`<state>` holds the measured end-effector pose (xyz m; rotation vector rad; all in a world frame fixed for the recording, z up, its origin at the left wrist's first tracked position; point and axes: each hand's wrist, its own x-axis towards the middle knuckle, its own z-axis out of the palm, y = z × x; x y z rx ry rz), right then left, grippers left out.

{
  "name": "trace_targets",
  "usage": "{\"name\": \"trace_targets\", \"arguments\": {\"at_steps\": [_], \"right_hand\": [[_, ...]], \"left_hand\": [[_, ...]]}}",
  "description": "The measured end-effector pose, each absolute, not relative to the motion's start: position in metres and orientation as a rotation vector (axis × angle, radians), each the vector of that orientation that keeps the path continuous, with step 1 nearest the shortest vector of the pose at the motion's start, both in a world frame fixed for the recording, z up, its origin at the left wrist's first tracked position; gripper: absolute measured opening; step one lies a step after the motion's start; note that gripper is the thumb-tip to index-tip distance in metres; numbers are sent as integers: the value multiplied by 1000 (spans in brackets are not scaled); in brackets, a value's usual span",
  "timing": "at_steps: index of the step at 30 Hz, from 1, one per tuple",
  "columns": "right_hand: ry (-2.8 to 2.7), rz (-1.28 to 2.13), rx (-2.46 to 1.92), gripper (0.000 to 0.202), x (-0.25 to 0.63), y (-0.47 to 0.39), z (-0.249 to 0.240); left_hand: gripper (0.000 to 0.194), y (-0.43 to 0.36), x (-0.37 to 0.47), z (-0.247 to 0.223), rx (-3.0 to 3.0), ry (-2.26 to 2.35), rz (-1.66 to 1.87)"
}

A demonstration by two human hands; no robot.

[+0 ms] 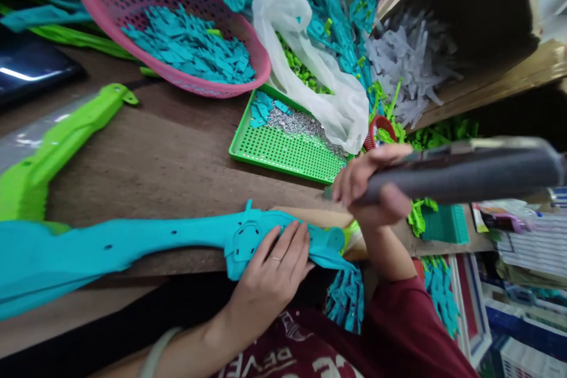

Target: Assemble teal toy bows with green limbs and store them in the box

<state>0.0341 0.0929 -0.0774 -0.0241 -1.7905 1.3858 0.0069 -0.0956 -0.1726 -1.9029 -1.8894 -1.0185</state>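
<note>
A long turquoise plastic part (168, 233), shaped like a toy gun body, lies along the table's near edge. My left hand (274, 266), with a ring on one finger, rests flat on its right portion, fingers stretched out. My right hand (376, 183) is wrapped round a dark grey electric screwdriver (460, 171), blurred by motion. Its tip points left, above and apart from the turquoise part. Beyond the hands, a green perforated tray (283, 150) holds small silver screws (295, 124) and some turquoise pieces.
A pink basket (172, 74) of small turquoise pieces stands behind the tray. A white plastic bag (332, 88) holds green pieces. At the left lies a lime-green part (66, 147). A cardboard box (478, 12) with translucent pieces (411, 59) stands at the right, near a teal bin (445, 224).
</note>
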Motion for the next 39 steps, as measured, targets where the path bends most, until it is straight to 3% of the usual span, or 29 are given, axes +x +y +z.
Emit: {"name": "trace_targets", "arguments": {"at_steps": [6, 22, 28, 33, 39], "right_hand": [[-1479, 1046, -591, 28, 19, 157, -100], [-1473, 1029, -624, 28, 33, 179, -133], [-1446, 973, -644, 22, 33, 159, -107], [-1627, 1351, -331, 25, 54, 85, -72], [-1785, 1585, -295, 35, 60, 32, -96]], "left_hand": [[42, -102, 7, -163, -1897, -2001, -873], [29, -97, 3, -158, -1926, -1951, -753], [31, -101, 1, -153, -1937, -1935, -656], [31, -103, 1, -151, -1975, -1882, -583], [29, -101, 4, -155, -2002, -1863, -723]]}}
